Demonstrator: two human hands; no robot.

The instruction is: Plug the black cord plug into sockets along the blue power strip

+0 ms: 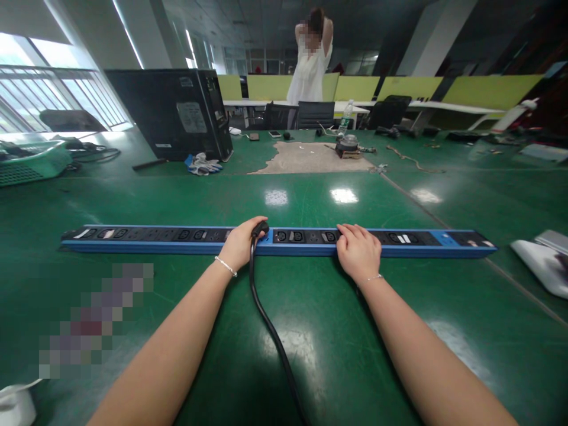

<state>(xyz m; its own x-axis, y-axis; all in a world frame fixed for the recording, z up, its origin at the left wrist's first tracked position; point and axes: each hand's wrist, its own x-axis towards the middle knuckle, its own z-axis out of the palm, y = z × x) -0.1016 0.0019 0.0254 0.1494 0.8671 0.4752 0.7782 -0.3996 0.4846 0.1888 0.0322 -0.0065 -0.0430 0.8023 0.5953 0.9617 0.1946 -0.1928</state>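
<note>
A long blue-and-black power strip (297, 250) lies crosswise on the green table, its rows of sockets facing up. A black power plug (261, 228) sits at the strip's middle, and its thick cord (271, 331) runs down toward me. My left hand (241, 244) is closed on the plug, its fingers curled around the far side; whether the plug is seated in a socket cannot be made out. Farther right, my right hand (360, 251) grips the strip, fingers over the top and the thumb hidden. Both hands cover some of the sockets.
Behind the strip stand a black computer case (173, 115), gloves (203, 164), a bottle (346, 117) and a small round device (348, 145). A green basket (35, 160) is at left, a white object (544, 260) at right. A person (309, 65) stands beyond the table.
</note>
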